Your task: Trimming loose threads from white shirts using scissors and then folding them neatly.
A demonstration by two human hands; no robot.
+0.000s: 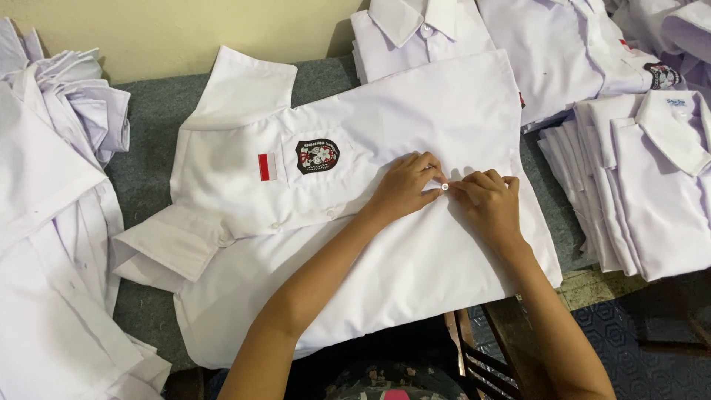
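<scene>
A white short-sleeved shirt (415,118) lies flat on the grey table (152,122), collar to the left. Its chest pocket carries a dark shield-shaped badge (317,155) with a small red and white flag patch (267,167) beside it. My left hand (404,187) and my right hand (486,204) meet at the shirt's front edge. Their fingertips pinch the cloth around a small white button (445,187).
Folded white shirts are stacked at the right (652,185) and along the back (563,52). A loose heap of white shirts (52,222) fills the left side. A wooden chair frame (474,348) and blue patterned floor (644,355) show below the table edge.
</scene>
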